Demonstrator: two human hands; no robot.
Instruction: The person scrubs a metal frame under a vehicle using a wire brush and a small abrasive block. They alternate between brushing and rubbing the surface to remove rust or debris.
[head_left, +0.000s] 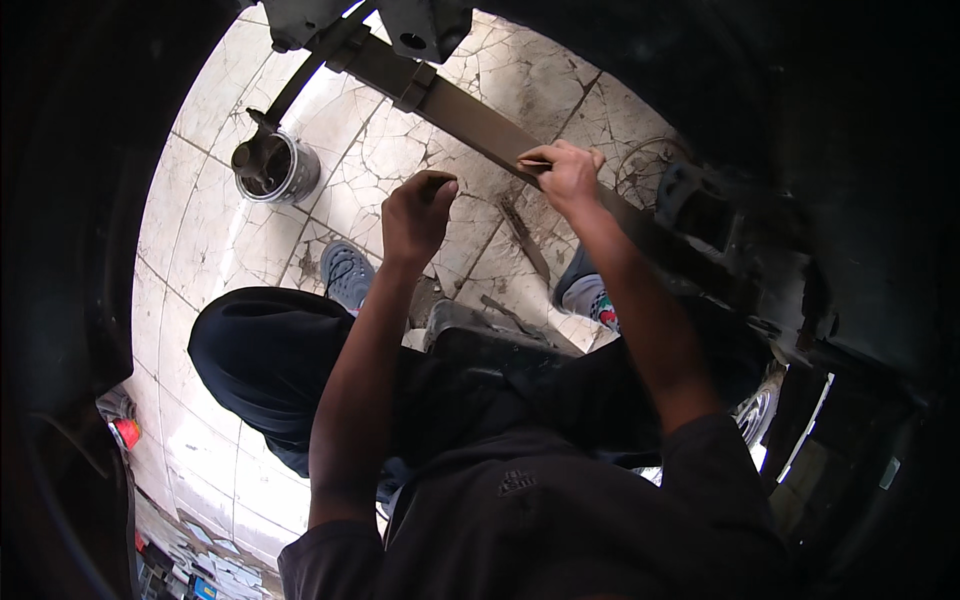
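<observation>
Sitting low with knees apart, in dark trousers (265, 335), at a long flat brown metal bar (468, 120) slanting from top centre down to the right, above a floor of cracked cream tiles (225, 220). Holding the right hand (568, 180) at the middle of the bar, with thumb and fingertips narrowed together; impossible to tell whether pinching anything. Holding the left hand (415, 222) apart from the bar, with fingers curled toward the thumb; likewise impossible to see inside. Farther left, on the tiles, a round grey metal can (303, 172).
</observation>
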